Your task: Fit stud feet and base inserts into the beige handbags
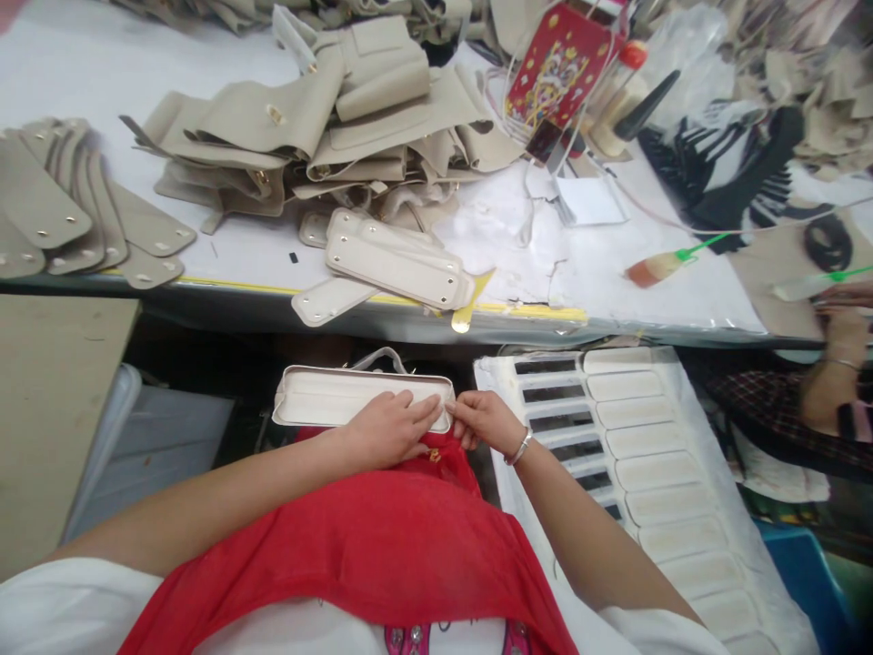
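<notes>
A cream handbag, its flat oblong face turned up and a handle showing at the far side, rests on my lap at the table's front edge. My left hand lies across the right half of that face, fingers stretched out and pressed on it. At the bag's right end my right hand is closed, thumb and fingers pinching the corner edge. A small gold-coloured fitting hangs just below the bag, against the red apron.
Beige bag parts are heaped on the white table, with strap pieces overhanging its edge. Right of my lap, a rack carries a row of pale oval-ended panels. Glue bottles and a co-worker's arm are farther right.
</notes>
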`<action>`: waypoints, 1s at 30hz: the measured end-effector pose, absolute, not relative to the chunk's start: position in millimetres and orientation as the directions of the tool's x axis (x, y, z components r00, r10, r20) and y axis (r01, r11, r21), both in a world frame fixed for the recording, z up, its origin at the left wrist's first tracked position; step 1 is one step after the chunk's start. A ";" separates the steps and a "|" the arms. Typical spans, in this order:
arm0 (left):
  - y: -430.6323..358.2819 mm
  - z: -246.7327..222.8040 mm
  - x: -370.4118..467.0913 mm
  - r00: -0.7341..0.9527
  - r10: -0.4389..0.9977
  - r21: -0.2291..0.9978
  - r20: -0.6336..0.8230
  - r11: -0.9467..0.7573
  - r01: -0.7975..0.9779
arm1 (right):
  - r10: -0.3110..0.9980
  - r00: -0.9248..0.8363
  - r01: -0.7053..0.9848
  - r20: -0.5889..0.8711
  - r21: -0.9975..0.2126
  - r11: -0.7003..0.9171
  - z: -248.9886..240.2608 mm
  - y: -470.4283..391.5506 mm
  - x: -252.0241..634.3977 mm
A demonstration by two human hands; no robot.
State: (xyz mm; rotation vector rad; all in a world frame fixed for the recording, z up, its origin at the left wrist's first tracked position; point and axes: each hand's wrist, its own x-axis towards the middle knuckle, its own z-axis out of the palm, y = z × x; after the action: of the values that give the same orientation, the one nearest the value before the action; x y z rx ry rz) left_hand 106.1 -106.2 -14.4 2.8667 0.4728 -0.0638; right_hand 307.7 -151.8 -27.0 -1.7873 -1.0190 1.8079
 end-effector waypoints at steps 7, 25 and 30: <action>-91.9 8.2 48.1 0.769 0.634 0.744 0.080 -0.551 0.377 | 0.697 -0.058 0.357 -0.715 -0.667 -0.654 -16.7 -148.6 305.0; -44.7 -20.4 -62.3 0.463 0.779 0.802 -0.424 0.085 0.591 | 0.664 -0.178 0.475 -0.727 -0.654 -0.589 -10.9 -131.5 317.6; -38.6 3.5 3.9 0.657 0.747 0.705 -0.102 -0.412 0.577 | 0.967 -0.209 0.748 -0.145 -0.660 0.063 -1.0 -122.6 318.8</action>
State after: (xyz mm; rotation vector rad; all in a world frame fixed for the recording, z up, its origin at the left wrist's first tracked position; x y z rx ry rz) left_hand 3.9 -38.6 3.5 2.1365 1.0208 0.2948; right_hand 318.8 -122.6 -1.0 -1.7188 -2.0120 0.9080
